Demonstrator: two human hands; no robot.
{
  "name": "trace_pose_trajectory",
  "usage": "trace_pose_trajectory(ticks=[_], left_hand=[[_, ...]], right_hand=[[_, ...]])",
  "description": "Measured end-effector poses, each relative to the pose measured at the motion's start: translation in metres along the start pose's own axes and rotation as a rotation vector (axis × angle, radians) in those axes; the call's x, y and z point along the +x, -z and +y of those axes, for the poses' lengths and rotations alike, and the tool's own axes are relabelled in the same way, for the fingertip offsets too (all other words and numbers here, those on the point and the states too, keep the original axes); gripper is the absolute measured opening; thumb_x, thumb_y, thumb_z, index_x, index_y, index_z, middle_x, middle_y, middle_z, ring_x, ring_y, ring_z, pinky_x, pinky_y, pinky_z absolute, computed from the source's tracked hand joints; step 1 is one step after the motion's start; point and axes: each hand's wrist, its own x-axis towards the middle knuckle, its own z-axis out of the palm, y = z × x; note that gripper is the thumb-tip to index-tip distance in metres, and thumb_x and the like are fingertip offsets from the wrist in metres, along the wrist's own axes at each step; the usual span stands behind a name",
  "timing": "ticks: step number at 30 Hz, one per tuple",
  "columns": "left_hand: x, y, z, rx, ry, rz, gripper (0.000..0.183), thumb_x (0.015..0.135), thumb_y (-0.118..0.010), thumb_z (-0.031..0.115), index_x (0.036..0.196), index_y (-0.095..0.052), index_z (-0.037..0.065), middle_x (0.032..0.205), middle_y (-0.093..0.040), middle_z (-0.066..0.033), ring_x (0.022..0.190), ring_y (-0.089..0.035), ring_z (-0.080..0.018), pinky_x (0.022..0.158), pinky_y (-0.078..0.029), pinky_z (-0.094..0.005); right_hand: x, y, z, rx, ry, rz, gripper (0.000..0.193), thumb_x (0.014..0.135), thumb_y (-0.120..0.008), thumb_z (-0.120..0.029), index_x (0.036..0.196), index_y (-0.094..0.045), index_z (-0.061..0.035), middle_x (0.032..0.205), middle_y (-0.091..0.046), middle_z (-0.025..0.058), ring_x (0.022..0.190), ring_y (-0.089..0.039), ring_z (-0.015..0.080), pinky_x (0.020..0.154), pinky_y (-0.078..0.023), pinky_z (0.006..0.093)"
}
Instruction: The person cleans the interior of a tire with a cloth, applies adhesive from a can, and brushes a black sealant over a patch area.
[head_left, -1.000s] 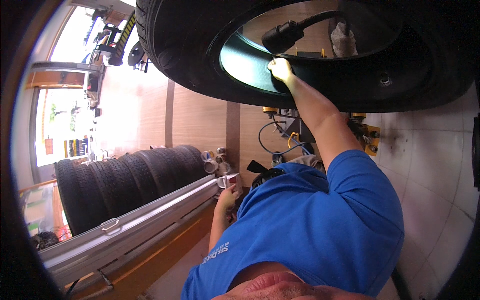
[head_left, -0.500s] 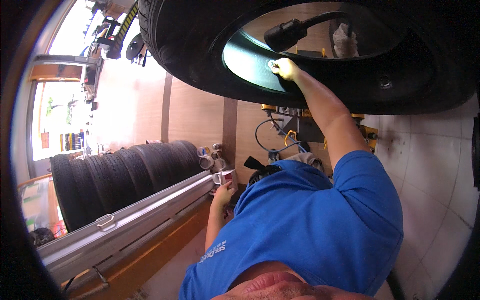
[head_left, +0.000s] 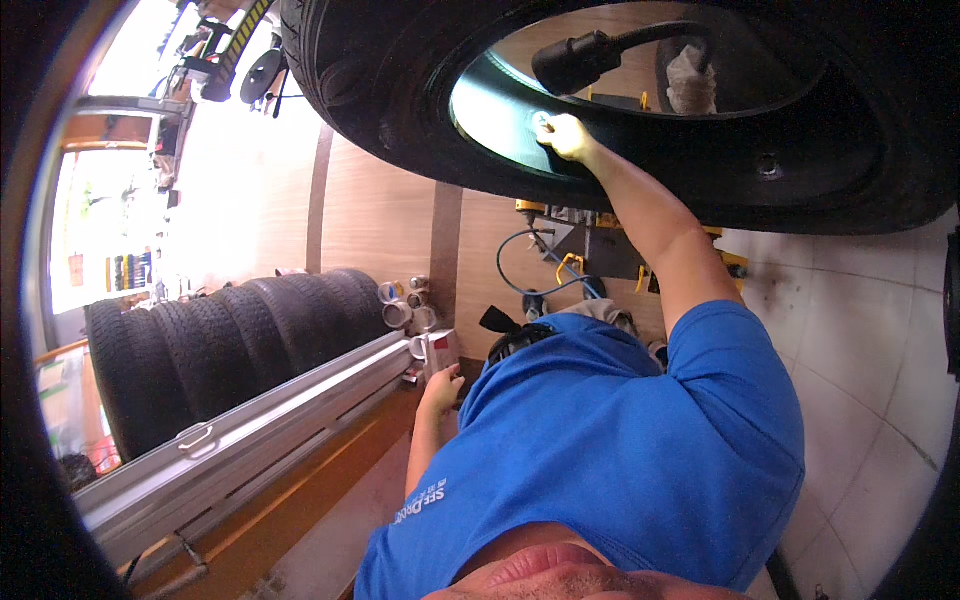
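Observation:
A large black tire (head_left: 380, 130) hangs on its side above me, its inner wall lit by a lamp (head_left: 577, 66) on a bendy neck. My right hand (head_left: 568, 138) reaches into the tire, fingers pinched together against the bright inner liner. Something small and pale shows at its fingertips, too small to name. Low on the left, my left hand (head_left: 441, 388) is closed beside a white box with a red mark (head_left: 437, 352). Whether it grips the box or only touches it is unclear, and part of its fingers is hidden.
A row of upright tires (head_left: 235, 345) stands left, behind a long silver rail with a handle (head_left: 270, 400). White-rimmed rolls or cans (head_left: 402, 305) cluster at the rail's end. Yellow and black equipment (head_left: 610, 250) with a blue hose sits below the tire. Pale floor tiles (head_left: 850, 350) lie right.
The view has shifted slightly, so the tire row and the rail sit a little further left. My right hand stays at almost the same spot inside the tire.

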Motion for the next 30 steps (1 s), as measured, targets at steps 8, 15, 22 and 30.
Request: trace_pose_trajectory(ticks=[8,15,22,30], left_hand=[[0.011,0.009,-0.001,0.099,-0.037,0.022,0.049,0.083,-0.060,0.020,0.128,-0.051,0.002,0.113,-0.061,-0.0223,0.107,-0.059,-0.0331,0.091,-0.045,-0.0377],[0.014,0.001,-0.016,0.082,-0.042,0.004,0.050,0.083,-0.060,0.021,0.128,-0.051,0.001,0.116,-0.060,-0.0231,0.109,-0.058,-0.0331,0.093,-0.044,-0.0375],[0.010,-0.005,-0.020,0.057,-0.037,0.009,0.052,0.083,-0.060,0.022,0.130,-0.050,0.001,0.115,-0.061,-0.0226,0.108,-0.058,-0.0332,0.093,-0.044,-0.0376],[0.008,-0.017,-0.027,0.137,-0.090,0.023,0.051,0.083,-0.060,0.022,0.129,-0.051,0.001,0.109,-0.064,-0.0216,0.103,-0.061,-0.0336,0.088,-0.047,-0.0384]], right_hand=[[-0.014,0.020,-0.025,-0.043,-0.006,0.142,0.029,0.073,-0.064,-0.009,0.102,-0.061,-0.0039,0.095,-0.065,0.0179,0.089,-0.062,0.0303,0.079,-0.047,0.0372],[-0.007,0.017,-0.025,-0.254,0.024,0.116,0.020,0.081,-0.060,-0.017,0.098,-0.065,-0.0085,0.093,-0.065,0.0179,0.086,-0.062,0.0349,0.076,-0.049,0.0407],[0.002,-0.002,-0.014,-0.499,0.002,0.055,0.020,0.084,-0.056,-0.027,0.092,-0.067,-0.0117,0.090,-0.065,0.0141,0.086,-0.062,0.0329,0.075,-0.049,0.0400],[0.015,-0.019,-0.043,-0.114,0.115,0.102,0.026,0.084,-0.058,-0.031,0.088,-0.065,-0.0055,0.081,-0.061,0.0216,0.079,-0.059,0.0371,0.073,-0.046,0.0412]])
